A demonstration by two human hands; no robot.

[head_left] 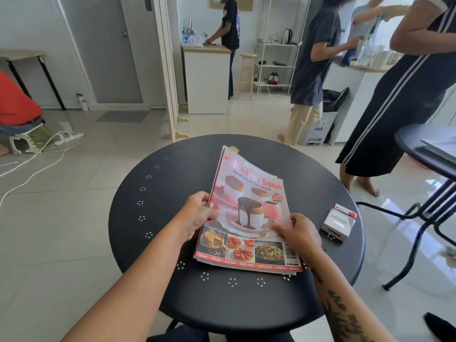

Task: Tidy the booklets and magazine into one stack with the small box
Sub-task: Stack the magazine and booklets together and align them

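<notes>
A glossy cooking magazine [249,218] with a dessert on its cover lies on top of a pile in the middle of the round black table [153,206]. Edges of booklets [228,149] show under it at the far end. My left hand [197,213] grips the magazine's left edge, thumb on the cover. At the right edge my right hand [299,233] holds the magazine, fingers on the cover. A small white and red box [339,222] lies flat on the table to the right of the pile, apart from it.
A second dark table [419,144] with papers stands at the right. Three people stand beyond the table, one close at the right [399,95]. A person in red [17,102] sits at the left, with white cables [37,159] on the floor.
</notes>
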